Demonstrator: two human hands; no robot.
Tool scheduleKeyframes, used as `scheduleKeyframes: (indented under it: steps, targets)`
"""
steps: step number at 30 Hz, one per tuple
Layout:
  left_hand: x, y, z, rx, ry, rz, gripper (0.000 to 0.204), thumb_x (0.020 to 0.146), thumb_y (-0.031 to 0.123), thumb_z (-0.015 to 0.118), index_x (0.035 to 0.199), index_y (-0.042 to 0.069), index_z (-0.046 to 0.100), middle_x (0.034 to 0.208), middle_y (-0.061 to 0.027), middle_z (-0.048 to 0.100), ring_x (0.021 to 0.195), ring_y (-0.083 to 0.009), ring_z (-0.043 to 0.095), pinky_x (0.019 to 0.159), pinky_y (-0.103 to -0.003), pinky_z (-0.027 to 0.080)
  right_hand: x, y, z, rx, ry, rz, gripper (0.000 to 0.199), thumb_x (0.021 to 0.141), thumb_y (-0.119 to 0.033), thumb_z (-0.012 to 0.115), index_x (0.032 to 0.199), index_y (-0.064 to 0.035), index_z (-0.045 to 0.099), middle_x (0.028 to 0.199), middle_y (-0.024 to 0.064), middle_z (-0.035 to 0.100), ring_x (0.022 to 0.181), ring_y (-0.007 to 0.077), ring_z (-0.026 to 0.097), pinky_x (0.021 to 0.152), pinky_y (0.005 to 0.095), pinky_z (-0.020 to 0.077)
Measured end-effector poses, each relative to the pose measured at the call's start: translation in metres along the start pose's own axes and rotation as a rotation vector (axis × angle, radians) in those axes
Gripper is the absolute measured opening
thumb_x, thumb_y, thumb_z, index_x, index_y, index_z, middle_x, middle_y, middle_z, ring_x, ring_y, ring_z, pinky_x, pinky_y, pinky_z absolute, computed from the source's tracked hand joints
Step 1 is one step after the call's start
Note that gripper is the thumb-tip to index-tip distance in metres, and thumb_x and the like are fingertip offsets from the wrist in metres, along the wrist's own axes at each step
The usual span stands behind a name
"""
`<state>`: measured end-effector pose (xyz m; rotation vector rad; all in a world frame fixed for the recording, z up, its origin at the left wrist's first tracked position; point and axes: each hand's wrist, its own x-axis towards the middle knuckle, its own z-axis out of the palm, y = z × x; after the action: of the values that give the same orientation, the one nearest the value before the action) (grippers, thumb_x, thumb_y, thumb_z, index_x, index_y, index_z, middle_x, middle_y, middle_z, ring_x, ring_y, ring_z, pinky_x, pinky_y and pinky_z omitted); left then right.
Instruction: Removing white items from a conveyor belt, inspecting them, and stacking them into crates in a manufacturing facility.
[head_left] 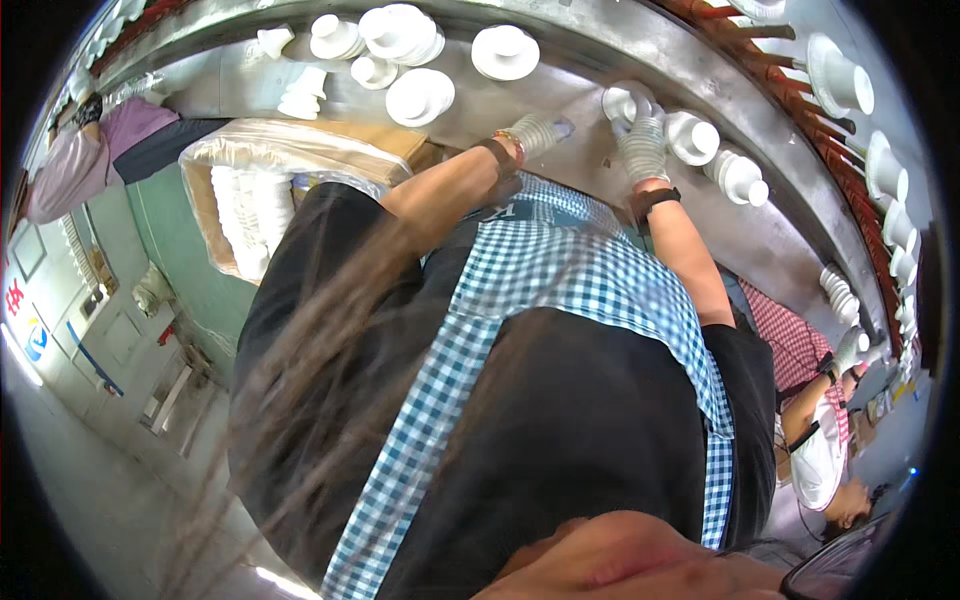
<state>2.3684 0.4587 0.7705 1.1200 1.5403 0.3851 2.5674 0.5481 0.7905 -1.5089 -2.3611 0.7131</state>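
Note:
My right hand [642,142], in a striped knit glove, has its fingers closed around a white flanged, cup-shaped piece [617,103] on the metal worktop [575,85]. Part of that piece is hidden by the fingers. My left hand [538,134], gloved the same way, is over the worktop's near edge, its fingers stretched to the right with nothing visible in them. Just right of my right hand sits another white flanged piece [691,138], and beyond it is a nested stack [736,178]. A single white flanged piece [505,52] lies farther back.
More white pieces [398,34] cluster at the worktop's back left. A plastic-lined carton [205,160] with stacked white pieces is on my left. Along the right runs a rack with reddish-brown prongs [790,75] carrying white pieces. Co-workers stand at far left [75,170] and right [815,470].

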Motion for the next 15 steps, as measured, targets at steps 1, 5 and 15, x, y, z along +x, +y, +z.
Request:
scheduleKeyframes:
  steps: [1, 5, 15]
  targets:
    - [0.003, 0.003, -0.001, 0.064, 0.03, 0.005, 0.033, 0.093, 0.027, 0.051, 0.109, 0.001, 0.064, 0.094, -0.0116, 0.067, 0.083, -0.0203, 0.063, 0.08, -0.032, 0.049, 0.003, 0.01, 0.008, 0.059, 0.007, 0.067, 0.053, 0.075, -0.021, 0.071, 0.124, -0.0095, 0.053, 0.114, 0.0257, 0.051, 0.104, 0.044, 0.053, 0.089, 0.05, 0.046]
    - [0.032, -0.027, 0.019, -0.225, 0.184, 0.015, 0.035, 0.093, 0.023, 0.054, 0.12, 0.0, 0.058, 0.099, -0.0119, 0.066, 0.086, -0.0216, 0.063, 0.081, -0.032, 0.05, 0.009, 0.004, 0.004, 0.062, -0.083, 0.081, 0.052, 0.076, -0.019, 0.072, 0.123, -0.0079, 0.051, 0.111, 0.0275, 0.053, 0.103, 0.0443, 0.053, 0.091, 0.0477, 0.0452]
    - [0.038, 0.0, 0.042, -0.83, 0.059, -0.124, 0.042, 0.087, 0.021, 0.066, 0.118, -0.005, 0.056, 0.107, -0.0167, 0.065, 0.098, -0.0258, 0.062, 0.084, -0.036, 0.05, -0.056, -0.002, 0.02, 0.558, -0.277, 0.351, 0.055, 0.076, -0.019, 0.073, 0.125, -0.0075, 0.05, 0.107, 0.0268, 0.061, 0.103, 0.0402, 0.059, 0.09, 0.0438, 0.047]
